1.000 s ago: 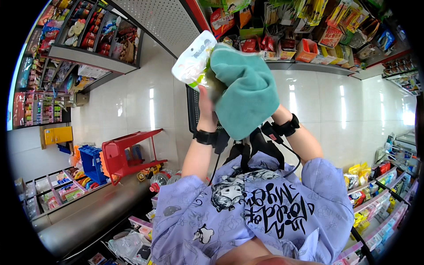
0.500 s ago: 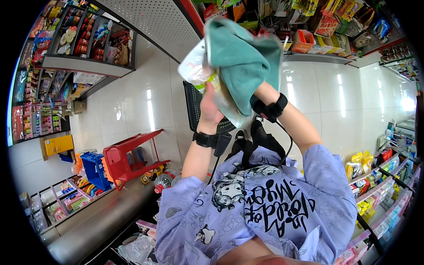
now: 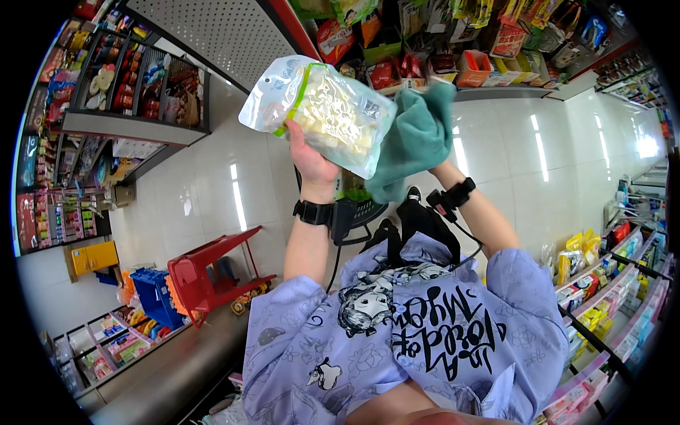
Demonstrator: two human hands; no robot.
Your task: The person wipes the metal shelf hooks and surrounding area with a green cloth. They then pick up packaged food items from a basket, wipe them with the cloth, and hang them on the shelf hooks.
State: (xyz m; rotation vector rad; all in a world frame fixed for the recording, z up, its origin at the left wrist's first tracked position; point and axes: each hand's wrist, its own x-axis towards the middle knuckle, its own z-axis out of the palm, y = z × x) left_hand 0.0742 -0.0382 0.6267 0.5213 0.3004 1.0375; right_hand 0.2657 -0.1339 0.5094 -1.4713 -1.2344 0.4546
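My left hand [image 3: 312,161] grips a shiny pale-blue food pouch [image 3: 333,113] by its lower edge, thumb on the front. The pouch has a green stripe and a see-through part showing pale, chunky contents. A teal cloth [image 3: 418,131] hangs from my right hand [image 3: 443,172], just right of the pouch. The cloth covers most of that hand's fingers. Below the pouch, close to my feet, a black slatted basket [image 3: 367,211] is partly hidden, with something green and yellowish inside.
Ahead are shelves with bagged snacks and small open boxes [image 3: 473,67]. A perforated grey shelf panel [image 3: 212,32] stands at the upper left. To the left are a red plastic stool [image 3: 202,273] and a blue crate [image 3: 154,297]. Another stocked rack [image 3: 602,304] is at the right.
The cloth has come off the pouch's front and moved right and down with my right hand. My left hand has brought the pouch, now uncovered, slightly left.
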